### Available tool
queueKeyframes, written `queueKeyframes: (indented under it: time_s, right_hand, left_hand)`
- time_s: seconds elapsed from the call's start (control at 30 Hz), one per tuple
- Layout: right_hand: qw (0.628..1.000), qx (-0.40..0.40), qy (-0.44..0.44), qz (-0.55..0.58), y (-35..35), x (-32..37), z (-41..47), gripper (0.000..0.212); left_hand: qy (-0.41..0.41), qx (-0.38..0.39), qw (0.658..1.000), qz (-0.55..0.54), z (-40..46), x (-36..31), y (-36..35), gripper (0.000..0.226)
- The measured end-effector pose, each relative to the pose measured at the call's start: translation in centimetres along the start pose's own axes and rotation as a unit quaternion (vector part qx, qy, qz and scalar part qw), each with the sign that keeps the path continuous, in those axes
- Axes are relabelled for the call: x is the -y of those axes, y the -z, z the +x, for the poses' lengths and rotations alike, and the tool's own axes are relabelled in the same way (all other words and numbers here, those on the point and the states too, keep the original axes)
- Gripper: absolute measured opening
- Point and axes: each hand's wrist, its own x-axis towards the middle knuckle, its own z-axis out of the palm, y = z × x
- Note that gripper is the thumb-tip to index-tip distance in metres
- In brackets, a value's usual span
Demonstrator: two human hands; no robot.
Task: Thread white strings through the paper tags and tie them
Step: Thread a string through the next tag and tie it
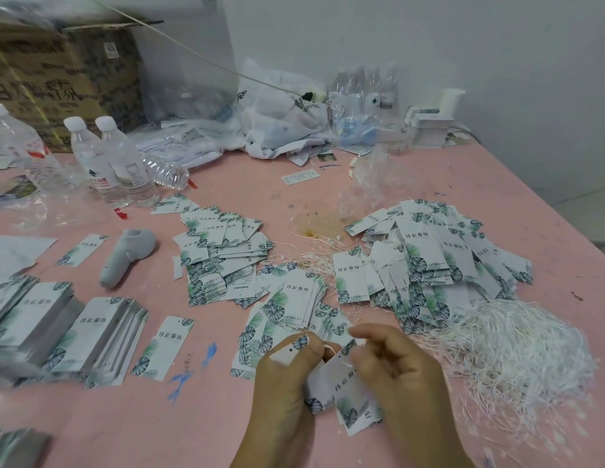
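We've got both hands low over the pink bench [226,417]: left hand [281,376] pinching a few paper tags [345,396], right hand [406,376] pinching a white string [330,347] at their top.

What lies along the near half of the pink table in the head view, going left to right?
Neat stacks of tags → single flat tag → left hand → held tags → right hand → heap of white strings.
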Motion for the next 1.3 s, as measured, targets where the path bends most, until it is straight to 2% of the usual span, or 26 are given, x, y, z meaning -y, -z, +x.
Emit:
queueKeyframes:
  time_s: [0.13, 0.23, 0.5, 0.6, 0.77, 1.13, 1.2, 1.3]
  right_hand:
    - [0.991, -0.014, 0.094, -0.095, -1.3, -0.5, -0.2, 0.018]
    - [0.987, -0.044, 0.111, -0.11, -1.3, -0.8, -0.1, 0.019]
    - [0.983, -0.053, 0.094, -0.146, -1.0, -1.6, 0.1, 0.01]
    - [0.981, -0.056, 0.099, -0.158, -1.0, -1.6, 0.1, 0.012]
    - [0.975, -0.039, 0.112, -0.186, -1.5, -1.6, -0.1, 0.014]
    - [0.973, -0.046, 0.099, -0.206, -1.3, -1.6, 0.0, 0.01]
    - [0.975, -0.047, 0.092, -0.198, -1.2, -1.7, 0.1, 0.012]
    - [0.979, -0.056, 0.079, -0.177, -0.8, -2.0, 0.3, 0.021]
  left_hand:
    - [-0.004, 0.034, 0.999, 0.022, -0.1, 0.2, 0.1, 0.029]
    - [-0.007, 0.019, 0.998, 0.064, 0.0, 0.5, 0.3, 0.034]
    - [-0.027, 0.06, 0.988, 0.141, -0.1, 0.7, 0.5, 0.026]
    - [-0.007, 0.069, 0.983, 0.171, -0.1, 1.0, 0.5, 0.033]
    - [-0.021, 0.101, 0.976, 0.19, -0.6, 1.3, 0.5, 0.015]
    - [-0.083, 0.117, 0.956, 0.257, -0.9, 1.3, 0.2, 0.01]
    - [-0.083, 0.126, 0.956, 0.251, -1.0, 1.4, 0.2, 0.012]
    - [-0.066, 0.134, 0.966, 0.21, -0.7, 1.2, 0.3, 0.032]
